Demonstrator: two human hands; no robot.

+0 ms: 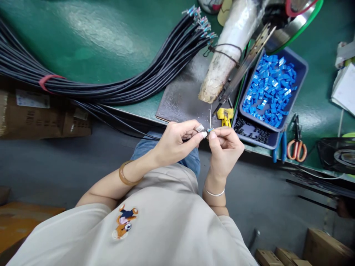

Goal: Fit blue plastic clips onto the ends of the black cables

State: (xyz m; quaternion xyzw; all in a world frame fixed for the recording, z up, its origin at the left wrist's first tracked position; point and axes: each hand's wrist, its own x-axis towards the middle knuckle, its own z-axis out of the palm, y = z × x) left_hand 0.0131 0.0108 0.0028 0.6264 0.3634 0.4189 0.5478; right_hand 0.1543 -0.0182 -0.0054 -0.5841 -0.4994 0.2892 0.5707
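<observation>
My left hand [177, 142] is closed in a pinch on the end of a black cable [149, 137] that comes in from the left. My right hand [226, 146] meets it fingertip to fingertip, pinching the cable's thin coloured wires. A small blue piece [210, 130] shows between the fingertips; its exact shape is too small to tell. Just above it hangs a thin silvery wire [210, 115], its lower end at the fingertips. A yellow tool [226, 117] lies just beyond my right hand.
A thick bundle of black cables [111, 90] lies across the green table [91, 33]. A wrapped tube [226, 55] and a slotted metal arm [246, 62] hang over a dark board [180, 94]. Right are a bin [301, 74] of blue connectors, a tray [270, 145] of black parts and orange-handled pliers [297, 147].
</observation>
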